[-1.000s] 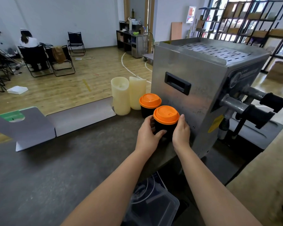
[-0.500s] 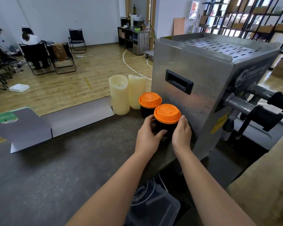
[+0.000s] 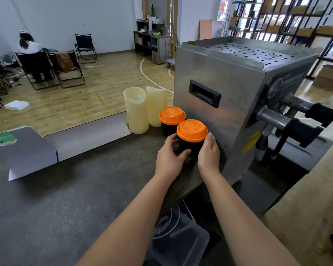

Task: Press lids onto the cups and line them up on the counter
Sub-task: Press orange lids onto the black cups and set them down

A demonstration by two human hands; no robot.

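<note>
I count two black cups on the dark counter (image 3: 46, 217), each capped with one orange lid. The near cup (image 3: 190, 147) stands upright at 12 o'clock from my wrists, its lid (image 3: 192, 130) seated level on the rim. The far cup (image 3: 168, 129) stands at 11 o'clock from the near cup, just beside it; whether their walls touch I cannot tell. Its lid (image 3: 172, 115) is also seated level.

Both of my hands grasp the near cup. My left hand (image 3: 169, 156) wraps the cup's 9 o'clock side, thumb laid across the front wall. My right hand (image 3: 209, 152) cups the 3 o'clock side, fingers curled round the wall just under the lid rim.

Other items counted:
- Two cream cylinders: one (image 3: 136, 110) at 10 o'clock from the far cup, one (image 3: 156, 106) directly behind the far cup.
- One steel machine (image 3: 235, 96) at 3 o'clock from the cups, just beside my right hand, with two black-handled levers projecting from its front.
- One flattened grey carton (image 3: 65, 139) at 9 o'clock on the counter.
- One clear plastic bin (image 3: 181, 242) below the counter edge at 6 o'clock.
</note>
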